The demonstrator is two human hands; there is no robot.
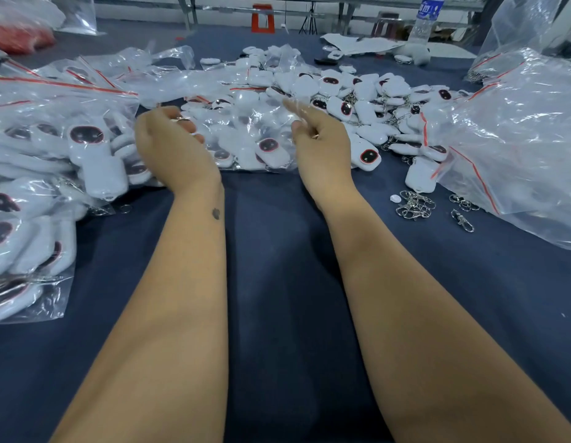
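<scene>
both hands raised over a clear bag of white toys

the left hand [169, 148] and right hand [319, 139] hover side by side above the dark blue table [277, 251], forearms stretched forward. the clear bag [245, 126], stuffed with small white toys with dark oval faces, lies on the table just beyond and between the two hands.

the left hand's fingers are curled in toward the palm, with a small metallic glint at the fingertips. it is too blurred to tell whether they hold something. the right hand's fingers reach forward in a loose, blurred spread with a film of plastic over the tips. whether they pinch it or merely brush it cannot be told.

a loose heap of the same toys [367, 100] spreads behind the right hand. a large packed bag [53, 145] sits to the left, and a crumpled bag with a red seal strip [517, 129] sits to the right. a small cluster of metal clasps [415, 206] lies near that right bag. a water bottle [426, 17] stands at the far edge.
</scene>
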